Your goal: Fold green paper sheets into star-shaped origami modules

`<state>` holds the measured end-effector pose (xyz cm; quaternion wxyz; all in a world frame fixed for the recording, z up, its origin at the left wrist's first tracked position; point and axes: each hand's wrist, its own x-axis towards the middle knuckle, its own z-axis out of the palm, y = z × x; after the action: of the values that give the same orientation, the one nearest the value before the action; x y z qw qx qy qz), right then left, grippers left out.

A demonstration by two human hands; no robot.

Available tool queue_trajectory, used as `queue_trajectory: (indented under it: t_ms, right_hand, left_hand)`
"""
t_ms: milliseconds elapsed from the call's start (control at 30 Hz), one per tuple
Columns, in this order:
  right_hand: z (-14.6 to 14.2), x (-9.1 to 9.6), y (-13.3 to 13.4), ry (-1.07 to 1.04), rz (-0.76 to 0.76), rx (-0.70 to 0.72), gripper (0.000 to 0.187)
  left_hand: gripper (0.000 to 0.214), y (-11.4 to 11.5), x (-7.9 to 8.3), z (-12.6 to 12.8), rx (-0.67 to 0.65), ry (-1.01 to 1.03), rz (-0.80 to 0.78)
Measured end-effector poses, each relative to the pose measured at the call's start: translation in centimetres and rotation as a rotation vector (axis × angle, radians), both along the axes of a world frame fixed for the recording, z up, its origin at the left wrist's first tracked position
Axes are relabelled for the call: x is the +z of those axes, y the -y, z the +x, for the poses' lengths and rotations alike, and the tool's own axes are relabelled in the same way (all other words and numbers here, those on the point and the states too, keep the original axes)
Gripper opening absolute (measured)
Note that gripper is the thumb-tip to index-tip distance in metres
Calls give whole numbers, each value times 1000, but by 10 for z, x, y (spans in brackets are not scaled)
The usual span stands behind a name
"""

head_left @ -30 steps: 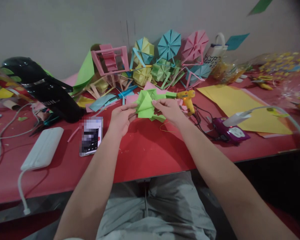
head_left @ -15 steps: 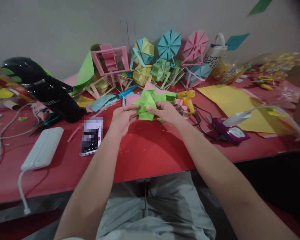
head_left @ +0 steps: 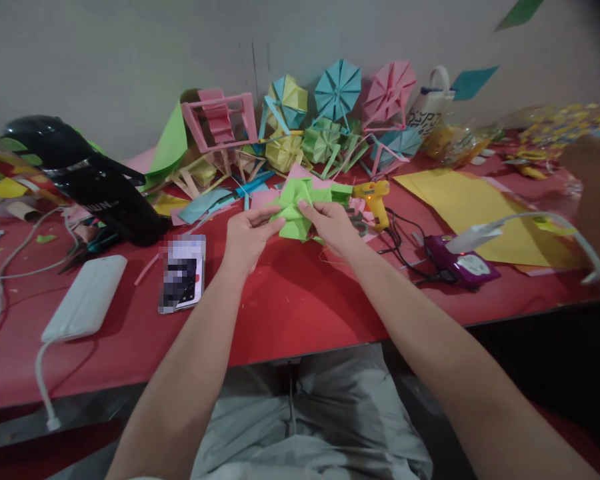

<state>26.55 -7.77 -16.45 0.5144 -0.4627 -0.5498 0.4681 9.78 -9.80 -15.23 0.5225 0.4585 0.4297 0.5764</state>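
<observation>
A bright green piece of folded paper [head_left: 296, 212] is held between my two hands above the red table [head_left: 300, 300]. My left hand [head_left: 250, 233] pinches its left edge between thumb and fingers. On the other side, my right hand [head_left: 334, 227] grips it, the thumb lying on the front face and the fingers tucked behind. Just past my right hand stands a yellow glue gun [head_left: 377, 202] with a small orange light. Pink and blue paper pieces lie behind the green one.
Folded paper wheels and frames, among them a blue paper wheel [head_left: 338, 90], line the wall. To the left are a black bottle [head_left: 90, 183], a white power bank [head_left: 86, 297] and a phone [head_left: 183, 273]. Yellow sheets [head_left: 480, 213] and a purple power strip [head_left: 460, 261] are on the right.
The green folded paper has turned a little in my hands. My right thumb has shifted slightly up across its face, and my left thumb has moved onto its edge.
</observation>
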Motion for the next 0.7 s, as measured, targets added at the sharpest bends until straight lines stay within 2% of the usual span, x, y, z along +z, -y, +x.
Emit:
queue_trajectory:
  t_ms: [367,700]
  right_hand:
    - [-4,5,7,81,52,-28,62]
    - [-4,1,3,-18,26,17,65]
  left_hand:
    - [29,-1,-2,1,98,-34,46]
    - [20,-4,0,-6,74,-74,23]
